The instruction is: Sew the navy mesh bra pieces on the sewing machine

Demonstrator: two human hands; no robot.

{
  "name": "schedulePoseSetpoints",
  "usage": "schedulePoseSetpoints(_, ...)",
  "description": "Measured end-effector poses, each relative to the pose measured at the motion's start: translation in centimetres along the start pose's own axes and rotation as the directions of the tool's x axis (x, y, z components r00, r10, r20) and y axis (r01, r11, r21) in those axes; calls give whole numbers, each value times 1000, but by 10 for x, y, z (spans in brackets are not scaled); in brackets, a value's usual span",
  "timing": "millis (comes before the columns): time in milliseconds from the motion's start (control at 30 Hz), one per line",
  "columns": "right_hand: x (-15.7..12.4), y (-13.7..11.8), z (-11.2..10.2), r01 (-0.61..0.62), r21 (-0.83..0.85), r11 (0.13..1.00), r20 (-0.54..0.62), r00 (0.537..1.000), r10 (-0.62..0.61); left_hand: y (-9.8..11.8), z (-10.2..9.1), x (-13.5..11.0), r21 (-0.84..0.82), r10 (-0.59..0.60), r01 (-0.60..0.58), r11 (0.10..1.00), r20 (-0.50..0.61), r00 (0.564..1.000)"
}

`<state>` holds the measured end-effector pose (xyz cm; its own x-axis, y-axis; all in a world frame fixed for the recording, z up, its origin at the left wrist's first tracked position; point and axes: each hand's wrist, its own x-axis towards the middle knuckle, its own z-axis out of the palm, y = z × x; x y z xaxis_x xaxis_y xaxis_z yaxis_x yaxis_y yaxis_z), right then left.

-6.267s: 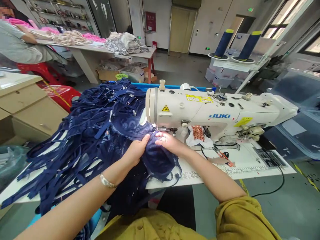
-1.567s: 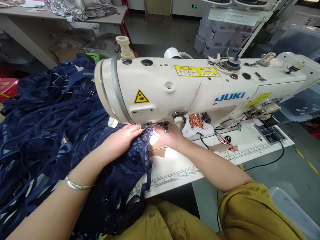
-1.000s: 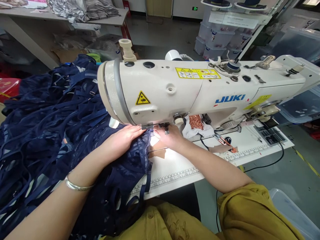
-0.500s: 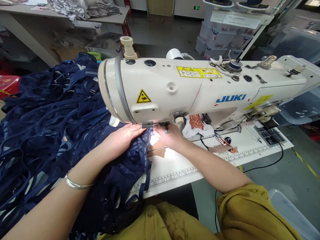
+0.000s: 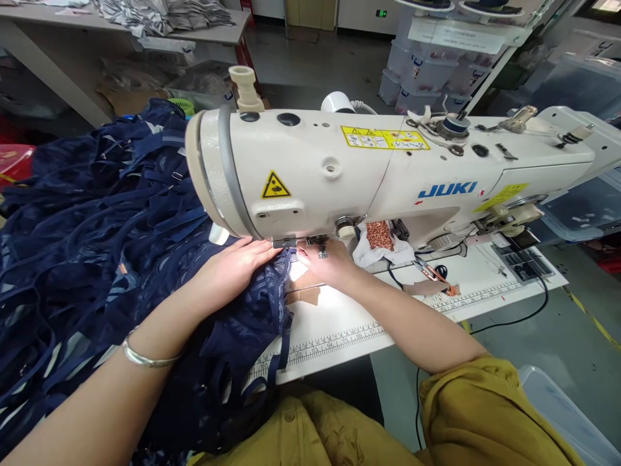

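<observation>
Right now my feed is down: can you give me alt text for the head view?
Both hands press navy lace fabric flat under the head of a cream JUKI sewing machine: the left hand on the cloth, the right hand beside the presser foot. A heap of navy garments fills the white table to the left.

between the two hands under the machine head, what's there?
In the head view, navy lace fabric lies between left hand and right hand.

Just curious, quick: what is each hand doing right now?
Left hand: flat, open, pressing navy lace.
Right hand: on the lace under the machine; grip cannot be told.
</observation>
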<state>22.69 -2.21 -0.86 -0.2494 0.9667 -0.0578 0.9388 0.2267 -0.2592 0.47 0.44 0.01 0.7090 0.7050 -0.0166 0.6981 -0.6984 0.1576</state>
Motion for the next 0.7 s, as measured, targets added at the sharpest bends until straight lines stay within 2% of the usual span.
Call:
schedulePoseSetpoints(267, 0, 0, 3, -12, -4, 1000, -49, 999, 12, -4, 4, -1, 85, 40, -39, 996, -5, 999)
schedulePoseSetpoints(700, -1, -2, 2, -41, -54, 998, -23, 999, 40, -5, 8, -3, 63, 40, -37, 997, -47, 998)
